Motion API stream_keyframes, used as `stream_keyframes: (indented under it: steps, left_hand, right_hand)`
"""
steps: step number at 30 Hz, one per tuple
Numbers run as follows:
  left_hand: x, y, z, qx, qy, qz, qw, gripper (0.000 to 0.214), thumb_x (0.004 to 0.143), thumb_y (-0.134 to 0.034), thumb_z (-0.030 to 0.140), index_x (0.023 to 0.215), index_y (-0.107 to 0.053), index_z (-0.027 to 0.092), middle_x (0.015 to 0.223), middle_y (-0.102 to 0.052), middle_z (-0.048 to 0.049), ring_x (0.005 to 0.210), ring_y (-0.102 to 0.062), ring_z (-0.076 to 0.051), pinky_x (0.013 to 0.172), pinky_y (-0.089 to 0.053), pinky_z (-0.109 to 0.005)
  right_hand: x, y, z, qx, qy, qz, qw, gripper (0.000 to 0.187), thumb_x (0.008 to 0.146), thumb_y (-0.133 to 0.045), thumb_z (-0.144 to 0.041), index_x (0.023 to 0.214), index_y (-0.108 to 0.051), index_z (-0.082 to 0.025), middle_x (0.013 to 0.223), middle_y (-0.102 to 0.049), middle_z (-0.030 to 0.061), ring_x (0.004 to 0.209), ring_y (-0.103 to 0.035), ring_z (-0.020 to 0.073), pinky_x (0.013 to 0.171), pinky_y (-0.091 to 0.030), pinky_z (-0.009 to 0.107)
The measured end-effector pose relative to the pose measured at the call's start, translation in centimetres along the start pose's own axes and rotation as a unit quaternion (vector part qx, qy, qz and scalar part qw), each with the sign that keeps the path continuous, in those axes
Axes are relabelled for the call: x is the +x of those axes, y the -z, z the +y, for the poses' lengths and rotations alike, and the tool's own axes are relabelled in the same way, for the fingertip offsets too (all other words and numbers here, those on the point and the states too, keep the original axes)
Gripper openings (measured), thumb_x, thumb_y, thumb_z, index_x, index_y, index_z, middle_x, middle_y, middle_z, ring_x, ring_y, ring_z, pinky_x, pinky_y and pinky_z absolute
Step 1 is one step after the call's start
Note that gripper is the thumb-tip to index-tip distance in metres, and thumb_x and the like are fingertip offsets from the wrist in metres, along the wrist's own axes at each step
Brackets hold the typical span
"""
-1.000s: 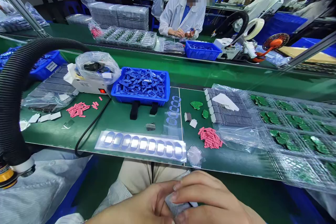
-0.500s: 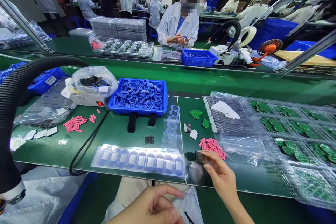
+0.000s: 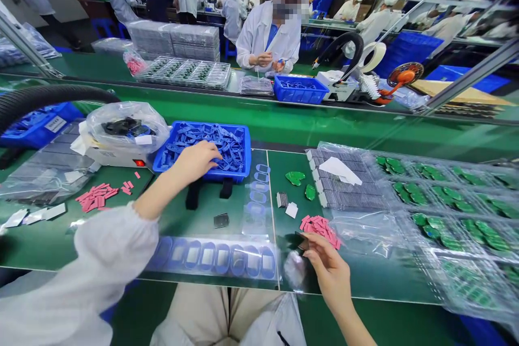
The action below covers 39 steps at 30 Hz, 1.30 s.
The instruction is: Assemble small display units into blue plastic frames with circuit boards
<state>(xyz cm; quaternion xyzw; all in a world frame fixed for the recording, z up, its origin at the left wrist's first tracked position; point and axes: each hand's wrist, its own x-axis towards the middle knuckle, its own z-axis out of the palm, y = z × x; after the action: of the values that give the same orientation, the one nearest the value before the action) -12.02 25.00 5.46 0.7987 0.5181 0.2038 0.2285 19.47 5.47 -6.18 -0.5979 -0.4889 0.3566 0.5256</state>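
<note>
My left hand (image 3: 201, 159) reaches over the blue bin (image 3: 248, 158), fingers bent down among loose blue plastic parts (image 3: 233, 148). Its fingers look apart, though the tips are partly hidden. Between thumb and fingers, my right hand (image 3: 330, 265) pinches a small thin dark panel (image 3: 303, 244), just above the bench near its front edge. Pink strips (image 3: 320, 230) lie in a heap right behind that hand. A clear crumpled piece of plastic (image 3: 294, 269) sits beside it. Another small dark panel (image 3: 221, 220) lies flat on the bench between my hands.
A clear sheet of oval films (image 3: 222, 259) lies along the front edge, partly under my left sleeve. Trays of green circuit boards (image 3: 454, 200) fill the right side. A white box with a plastic bag (image 3: 125, 154) stands left. A co-worker (image 3: 270, 38) sits opposite.
My left hand has moved from above my lap forward and left into the blue bin. My right hand stays near the pink strips, still pinching the dark panel. The view has shifted slightly.
</note>
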Motion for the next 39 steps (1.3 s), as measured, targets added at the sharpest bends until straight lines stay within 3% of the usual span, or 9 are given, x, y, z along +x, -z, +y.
stream_keyframes:
  steps: [5, 12, 18, 20, 23, 25, 29, 34, 39]
  left_hand:
    - [2.9, 0.0, -2.2, -0.040, -0.020, -0.056, 0.997, 0.013, 0.081, -0.065, 0.026, 0.075, -0.063, 0.015, 0.094, -0.067, -0.0035, 0.099, -0.059, -0.022, 0.090, -0.044, -0.047]
    - [-0.6, 0.3, 0.2, -0.289, 0.022, -0.030, 0.956, 0.026, 0.071, -0.072, 0.040, 0.070, -0.062, 0.016, 0.101, -0.067, -0.0087, 0.110, -0.057, -0.029, 0.099, -0.040, -0.047]
    - [-8.3, -2.6, 6.8, -0.548, 0.052, -0.049, 0.833, 0.037, 0.076, -0.063, 0.055, 0.093, -0.060, 0.022, 0.103, -0.069, -0.0053, 0.098, -0.068, -0.022, 0.083, -0.053, -0.033]
    - [-10.6, -4.3, 8.7, -0.612, 0.067, -0.051, 0.786, 0.045, 0.074, -0.069, 0.049, 0.112, -0.055, 0.029, 0.096, -0.068, 0.0000, 0.093, -0.070, -0.019, 0.079, -0.054, -0.028]
    - [-13.5, -7.0, 11.1, -0.738, 0.089, -0.060, 0.666, 0.050, 0.073, -0.076, 0.032, 0.120, -0.056, 0.032, 0.094, -0.067, 0.0017, 0.095, -0.069, -0.017, 0.083, -0.051, -0.024]
    - [-15.0, -8.5, 12.4, -0.759, 0.081, -0.051, 0.644, 0.039, 0.075, -0.075, 0.026, 0.112, -0.063, 0.028, 0.099, -0.070, -0.0010, 0.097, -0.068, -0.016, 0.087, -0.050, -0.024]
    - [-17.5, -9.8, 14.0, -0.718, 0.082, 0.015, 0.691, 0.033, 0.074, -0.074, 0.018, 0.104, -0.068, 0.031, 0.102, -0.073, 0.0008, 0.093, -0.068, -0.013, 0.079, -0.053, -0.019]
    - [-19.2, -9.3, 13.9, -0.476, 0.085, 0.076, 0.872, 0.038, 0.067, -0.076, 0.010, 0.101, -0.072, 0.028, 0.092, -0.076, -0.0006, 0.078, -0.070, -0.015, 0.073, -0.057, -0.021]
    - [-19.5, -8.2, 13.2, -0.295, -0.069, 0.162, 0.939, 0.038, 0.076, -0.072, 0.020, 0.113, -0.066, 0.024, 0.093, -0.078, -0.0052, 0.082, -0.073, -0.018, 0.075, -0.059, -0.024]
  right_hand:
    - [0.0, 0.1, -0.1, 0.015, -0.004, 0.005, 1.000, 0.022, 0.076, -0.068, -0.033, 0.096, -0.071, -0.023, 0.093, -0.072, 0.0071, 0.072, -0.067, 0.0188, 0.064, -0.057, 0.030]
    - [0.2, 0.2, 0.1, 0.026, 0.016, 0.010, 0.999, 0.024, 0.076, -0.069, -0.036, 0.094, -0.071, -0.021, 0.091, -0.073, 0.0081, 0.067, -0.068, 0.0181, 0.061, -0.058, 0.029]
    - [0.1, -0.4, -0.8, 0.033, 0.060, 0.036, 0.997, 0.023, 0.076, -0.070, -0.035, 0.093, -0.070, -0.019, 0.081, -0.072, 0.0062, 0.061, -0.068, 0.0171, 0.057, -0.058, 0.029]
    - [-0.8, -1.0, -2.1, 0.042, 0.084, 0.065, 0.993, 0.022, 0.079, -0.069, -0.034, 0.096, -0.067, -0.019, 0.080, -0.070, 0.0046, 0.057, -0.066, 0.0151, 0.054, -0.057, 0.027]
    - [-3.1, -2.4, -5.4, 0.072, 0.122, 0.084, 0.986, 0.025, 0.087, -0.059, -0.039, 0.105, -0.062, -0.021, 0.089, -0.069, 0.0061, 0.056, -0.066, 0.0154, 0.049, -0.055, 0.028]
    - [-4.5, -3.2, -7.7, 0.093, 0.160, 0.047, 0.982, 0.029, 0.089, -0.055, -0.042, 0.110, -0.060, -0.021, 0.092, -0.070, 0.0089, 0.063, -0.070, 0.0206, 0.045, -0.055, 0.030]
    - [-5.9, -3.9, -10.5, 0.033, 0.231, -0.034, 0.972, 0.033, 0.089, -0.059, -0.038, 0.118, -0.056, -0.022, 0.086, -0.074, 0.0071, 0.064, -0.071, 0.0199, 0.051, -0.058, 0.027]
    - [-5.4, -2.7, -12.0, -0.063, 0.279, -0.108, 0.952, 0.032, 0.090, -0.055, -0.041, 0.116, -0.057, -0.022, 0.078, -0.074, 0.0023, 0.061, -0.070, 0.0150, 0.052, -0.057, 0.022]
    - [-4.1, -1.1, -14.0, -0.163, 0.352, -0.185, 0.903, 0.025, 0.092, -0.053, -0.035, 0.109, -0.060, -0.018, 0.101, -0.070, 0.0110, 0.082, -0.070, 0.0174, 0.065, -0.058, 0.025]
